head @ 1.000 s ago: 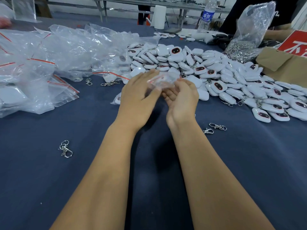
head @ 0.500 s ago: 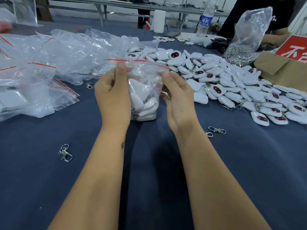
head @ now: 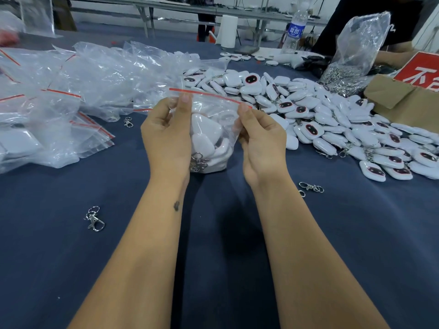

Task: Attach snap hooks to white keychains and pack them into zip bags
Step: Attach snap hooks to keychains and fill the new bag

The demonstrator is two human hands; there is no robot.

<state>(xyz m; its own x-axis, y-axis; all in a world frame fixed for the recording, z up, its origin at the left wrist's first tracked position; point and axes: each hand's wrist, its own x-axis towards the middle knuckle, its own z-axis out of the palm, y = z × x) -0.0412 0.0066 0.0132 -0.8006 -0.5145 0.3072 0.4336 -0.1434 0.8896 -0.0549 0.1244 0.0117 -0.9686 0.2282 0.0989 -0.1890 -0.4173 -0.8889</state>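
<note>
Holding the filled zip bag (head: 209, 129) up over the blue table (head: 71, 269), the person has it by its top edge, just under the red zip strip (head: 209, 96). The left hand (head: 166, 138) pinches the strip's left part between thumb and curled fingers, while the right hand (head: 261, 141) pinches its right end the same way, so both are clamped on the bag. Thin, clear film like this looks soft and slippery, and it crumples rather than keeps a shape; the sensible hold is the stiffer zip band, where the fingers already sit. Inside, several white keychains (head: 204, 134) with their snap hooks (head: 197, 162) sag to the bottom, so the load probably feels modest but bottom-heavy, and the hard shells likely shift if the bag tilts. Both forearms reach forward side by side, wrists raised, palms turned toward each other with the bag between them. Beyond lie a heap of loose keychains (head: 332, 119) to the right and a pile of packed bags (head: 59, 103) to the left; spare hooks (head: 95, 219) lie on the cloth.
</note>
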